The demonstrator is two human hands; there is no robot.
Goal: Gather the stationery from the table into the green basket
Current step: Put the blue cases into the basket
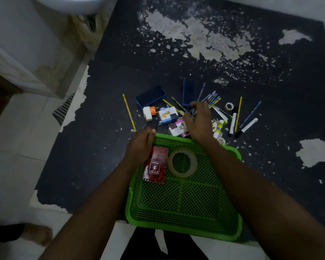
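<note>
Gathering underway: green basket at six o'clock holds red notepad and tape roll; right hand pinches pens from twelve-o'clock pile, left hand curled at rim, grasp unclear; next, carry pens back.

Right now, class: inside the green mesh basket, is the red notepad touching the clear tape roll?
Apart. The head view shows green mesh of the basket between the red notepad and the clear tape roll.
</note>
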